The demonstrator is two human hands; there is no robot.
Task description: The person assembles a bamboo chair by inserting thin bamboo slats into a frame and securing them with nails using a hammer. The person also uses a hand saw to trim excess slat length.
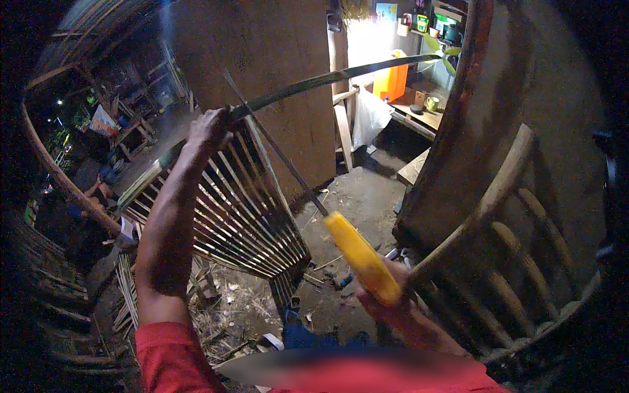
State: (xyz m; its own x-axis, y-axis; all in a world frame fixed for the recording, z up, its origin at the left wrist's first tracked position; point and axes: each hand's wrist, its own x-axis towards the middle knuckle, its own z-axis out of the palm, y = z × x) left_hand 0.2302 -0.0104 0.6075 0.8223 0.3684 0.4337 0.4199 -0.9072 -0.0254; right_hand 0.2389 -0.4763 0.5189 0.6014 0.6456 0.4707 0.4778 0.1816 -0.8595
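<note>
My left hand (208, 128) is closed round a long, curved dark-green bamboo strip (304, 84), which runs along the top of a fan-shaped frame of thin bamboo slats (236, 209). The slats spread from a narrow lower end near my legs. In my right hand (386, 288) is a handsaw (363, 259) with a yellow handle, my fingers wrapped round it. Its thin dark blade appears edge-on, slanting up and away to the left. The blade crosses the bamboo strip just right of my left hand; whether it cuts in, I cannot tell.
To my right stands a wooden railing (478, 219) with several upright bars. Bamboo scraps and shavings (236, 304) litter the ground. Ahead, a brown wall panel (262, 46) borders a lit doorway, with a white sack (371, 118) and an orange container (391, 78) beyond.
</note>
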